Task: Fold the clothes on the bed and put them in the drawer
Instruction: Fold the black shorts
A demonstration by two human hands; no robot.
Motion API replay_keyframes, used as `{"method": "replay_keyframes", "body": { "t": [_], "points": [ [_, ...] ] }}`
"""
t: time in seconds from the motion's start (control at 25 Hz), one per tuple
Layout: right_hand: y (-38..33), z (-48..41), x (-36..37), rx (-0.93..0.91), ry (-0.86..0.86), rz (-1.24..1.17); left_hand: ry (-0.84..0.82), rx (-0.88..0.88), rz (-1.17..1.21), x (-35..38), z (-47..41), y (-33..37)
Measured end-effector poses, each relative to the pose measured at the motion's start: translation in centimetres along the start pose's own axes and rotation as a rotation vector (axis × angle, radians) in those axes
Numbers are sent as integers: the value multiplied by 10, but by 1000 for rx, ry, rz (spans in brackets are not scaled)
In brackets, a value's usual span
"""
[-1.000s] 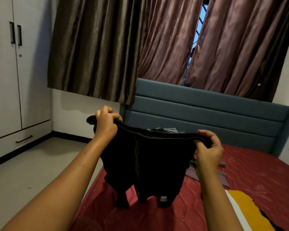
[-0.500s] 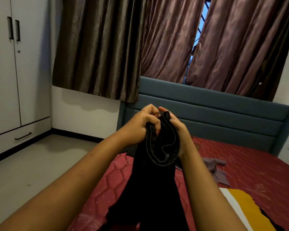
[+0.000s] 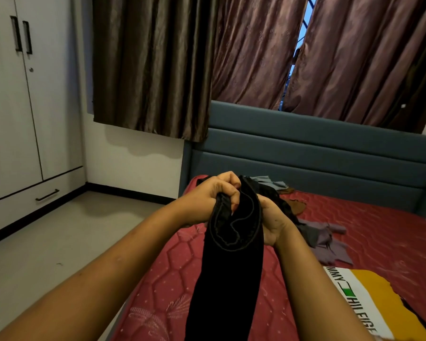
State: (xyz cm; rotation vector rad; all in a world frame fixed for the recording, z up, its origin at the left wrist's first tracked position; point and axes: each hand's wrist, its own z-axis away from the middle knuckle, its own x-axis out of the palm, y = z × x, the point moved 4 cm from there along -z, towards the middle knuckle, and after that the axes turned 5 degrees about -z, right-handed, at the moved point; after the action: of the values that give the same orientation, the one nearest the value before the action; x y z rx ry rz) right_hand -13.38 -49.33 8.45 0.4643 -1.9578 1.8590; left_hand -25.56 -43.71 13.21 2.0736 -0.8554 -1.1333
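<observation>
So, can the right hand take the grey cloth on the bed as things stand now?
Probably not yet: the right hand grips the black garment together with the left hand. The grey cloth lies close beside it, nothing between.

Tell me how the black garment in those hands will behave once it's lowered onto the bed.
Probably floppy: the black garment hangs limp below the left hand and right hand. Likely light, as curled fingers alone carry it. It may slump open on the bed once released.

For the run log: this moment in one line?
left hand, right hand: gripping black shorts | shorts: doubled, hanging | drawer: closed
</observation>
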Motion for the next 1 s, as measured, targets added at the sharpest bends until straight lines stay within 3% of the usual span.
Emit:
{"method": "replay_keyframes", "body": {
  "t": [0.28, 0.44, 0.52, 0.6, 0.68, 0.88, 1.0],
  "points": [
    [2, 6, -8, -58, 128, -49, -41, 27, 1, 11, 0, -9],
    [-30, 4, -19, -321, 297, 93, 120, 166, -660, -3, 0, -26],
    [-47, 12, -25, -442, 405, 197, -24, 81, -885, -13, 6, -48],
    [-58, 20, -29, -498, 467, 244, -274, -175, -953, -18, 17, -72],
    [-59, 22, -30, -523, 483, 271, -302, -316, -863, -22, 22, -77],
    [-51, 32, -42, -441, 455, 337, 202, -246, -333, -50, 16, -57],
    [-47, 39, -43, -227, 356, 428, 323, -229, 52, -54, 20, -55]
  ]
}}
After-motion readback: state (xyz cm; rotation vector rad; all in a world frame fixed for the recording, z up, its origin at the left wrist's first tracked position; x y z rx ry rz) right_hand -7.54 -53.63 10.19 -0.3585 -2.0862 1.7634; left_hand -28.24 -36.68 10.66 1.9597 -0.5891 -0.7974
